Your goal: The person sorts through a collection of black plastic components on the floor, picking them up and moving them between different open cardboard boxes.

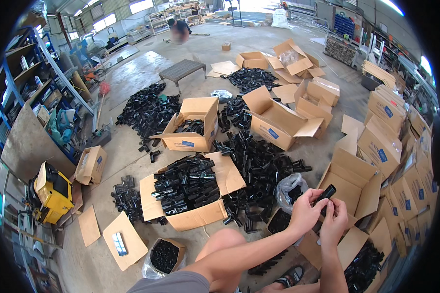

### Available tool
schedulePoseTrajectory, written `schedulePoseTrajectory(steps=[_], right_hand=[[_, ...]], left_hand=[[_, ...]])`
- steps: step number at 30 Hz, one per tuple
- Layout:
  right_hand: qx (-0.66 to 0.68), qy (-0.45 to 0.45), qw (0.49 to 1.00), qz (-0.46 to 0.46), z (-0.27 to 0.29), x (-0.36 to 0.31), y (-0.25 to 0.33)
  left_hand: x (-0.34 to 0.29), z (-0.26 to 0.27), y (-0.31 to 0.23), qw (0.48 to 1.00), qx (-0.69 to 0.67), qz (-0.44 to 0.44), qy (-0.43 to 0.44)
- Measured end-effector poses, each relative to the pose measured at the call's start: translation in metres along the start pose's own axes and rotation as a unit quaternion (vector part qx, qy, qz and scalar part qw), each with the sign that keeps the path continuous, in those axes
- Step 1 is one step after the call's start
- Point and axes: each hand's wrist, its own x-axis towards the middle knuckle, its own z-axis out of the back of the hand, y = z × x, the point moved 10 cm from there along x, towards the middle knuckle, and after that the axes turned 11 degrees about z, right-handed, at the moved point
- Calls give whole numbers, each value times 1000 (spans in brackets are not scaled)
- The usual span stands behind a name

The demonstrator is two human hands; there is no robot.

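A short black plastic pipe fitting (pixel 329 191) is held up at the right, over the boxes. My left hand (pixel 304 211) grips its near side, fingers closed round it. Close beside, my right hand (pixel 334 218) pinches at the lower end of the fitting, where a small part between the fingertips is too hidden to tell. An open cardboard box (pixel 349 185) stands just beyond my hands. Left of them, a clear plastic bag (pixel 289 188) holds small black parts. Another open box (pixel 364 261), near my right forearm, contains more black fittings.
A heaped box of black fittings (pixel 188 188) stands in the middle, with loose piles (pixel 146 115) around it. A small box of black parts (pixel 165 256) and a phone (pixel 119 244) on cardboard lie near my knee. Stacked cartons (pixel 406 190) line the right. Far off, a person (pixel 179 30) crouches.
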Motion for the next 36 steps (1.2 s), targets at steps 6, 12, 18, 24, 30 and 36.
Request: schedulePoseTrajectory(steps=[6,12,18,24,30,36], right_hand=[[55,3,998,-17,-3,-2,2],[-47,24,998,33,0,3,7],[33,-33,999,10,-1,-1,-2],[-64,1,998,17,-6,1,4],[72,-20,997,27,-8,-2,2],[-82,39,995,33,-17,0,0]], left_hand=[[-2,1,1,1000,-2,15,6],[-1,-1,-1,1000,14,-13,4],[-2,-3,2,1000,6,-3,6],[-2,-3,6,1000,-2,0,-4],[4,3,9,999,-28,-2,-19],[-1,5,2,1000,-4,1,-19]])
